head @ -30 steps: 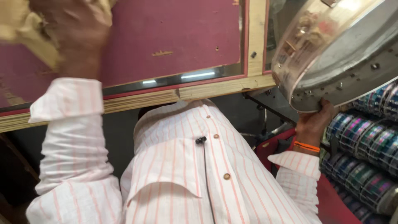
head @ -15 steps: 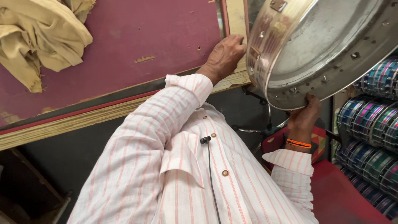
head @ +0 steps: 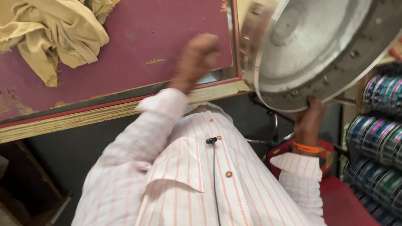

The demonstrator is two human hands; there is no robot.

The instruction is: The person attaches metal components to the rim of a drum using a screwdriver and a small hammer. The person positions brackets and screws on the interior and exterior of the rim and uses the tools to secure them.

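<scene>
At the far left a crumpled beige cloth [head: 54,35] lies on a table top [head: 138,46] covered in dull maroon, with small chips in the surface. A pale wooden edge [head: 104,113] with visible grain runs along the near side of the table, and under it the space is dark.

In the middle the left hand [head: 197,58] is blurred above the table, near its right corner. The fingers look curled into a loose fist, but I cannot tell if they hold something. It is close to the metal rim but I cannot say that it touches.

To the right is a big round metal pan [head: 318,50], shiny and grey, shallow, with a raised rim and a row of small rivets along the edge. It is tilted, lifted above the table corner. The right hand [head: 309,121] grips its lower rim from below, fingers closed on the metal; an orange band [head: 305,147] is on the wrist.

At the far right stand stacks of glossy coloured bangles [head: 377,138], close beside the pan, so room there is narrow.
</scene>
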